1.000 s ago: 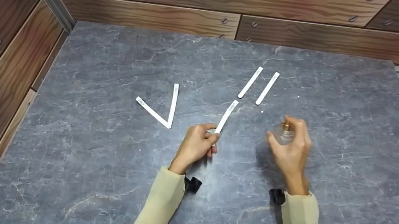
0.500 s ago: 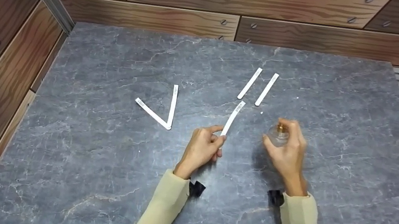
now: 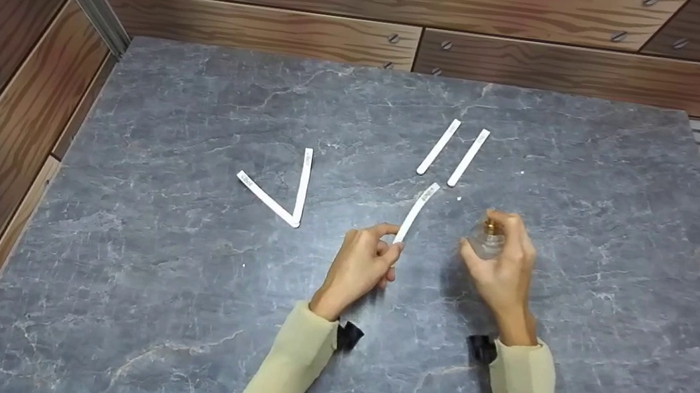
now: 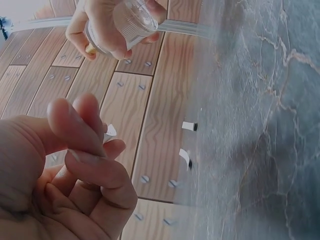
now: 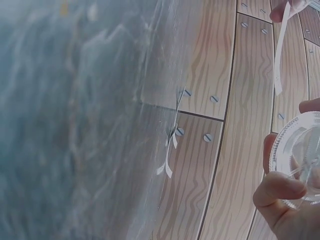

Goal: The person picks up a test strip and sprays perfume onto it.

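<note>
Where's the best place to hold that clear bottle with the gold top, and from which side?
Probably around the clear bottle's rounded body, from the right, as the right hand holds it. The gold top is narrower than the body, so gripping the sides should leave it free for a fingertip. The left hand and its white strip are on the other side.

Bottle (image 3: 487, 244) right of held strip (image 3: 413, 218); parallel strips (image 3: 438, 147) behind; V-laid strips (image 3: 268, 199) left.
</note>
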`<state>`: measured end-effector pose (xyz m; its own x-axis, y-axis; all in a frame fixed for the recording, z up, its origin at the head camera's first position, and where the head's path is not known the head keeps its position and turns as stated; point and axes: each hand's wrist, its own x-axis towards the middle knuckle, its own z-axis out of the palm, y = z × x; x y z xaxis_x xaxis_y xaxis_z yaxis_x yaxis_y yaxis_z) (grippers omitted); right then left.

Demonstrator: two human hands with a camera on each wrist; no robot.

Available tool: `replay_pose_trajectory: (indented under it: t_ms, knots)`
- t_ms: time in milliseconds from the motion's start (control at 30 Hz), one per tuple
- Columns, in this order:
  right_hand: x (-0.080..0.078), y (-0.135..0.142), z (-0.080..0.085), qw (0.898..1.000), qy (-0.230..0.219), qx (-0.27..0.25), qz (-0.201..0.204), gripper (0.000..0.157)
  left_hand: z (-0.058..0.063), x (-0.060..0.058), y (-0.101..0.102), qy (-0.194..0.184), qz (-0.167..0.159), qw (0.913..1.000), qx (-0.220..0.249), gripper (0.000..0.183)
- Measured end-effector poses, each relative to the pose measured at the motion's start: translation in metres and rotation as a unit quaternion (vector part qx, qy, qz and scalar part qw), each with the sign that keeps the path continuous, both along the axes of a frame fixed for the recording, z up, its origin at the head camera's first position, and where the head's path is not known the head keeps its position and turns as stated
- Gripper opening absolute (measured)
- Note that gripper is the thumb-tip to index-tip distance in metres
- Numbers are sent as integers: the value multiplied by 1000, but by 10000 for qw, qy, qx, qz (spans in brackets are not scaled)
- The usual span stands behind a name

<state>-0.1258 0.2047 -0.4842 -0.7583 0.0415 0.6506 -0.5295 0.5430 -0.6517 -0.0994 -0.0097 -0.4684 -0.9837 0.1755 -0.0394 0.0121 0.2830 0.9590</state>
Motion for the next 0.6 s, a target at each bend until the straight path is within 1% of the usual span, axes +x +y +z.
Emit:
replay_pose_trajectory:
  t_ms: [200, 367, 600]
  knots:
    - [0, 1, -1, 9999, 16, 103, 12, 44, 0, 2, 4, 8, -19, 9999, -158, 30]
    - [0, -1, 0, 10000, 19, 85, -6, 43, 0, 2, 6, 78, -28, 9995, -317, 30]
    - [0, -3, -1, 10000, 57, 69, 33, 43, 1, 4, 9, 111, -101, 9995, -295, 32]
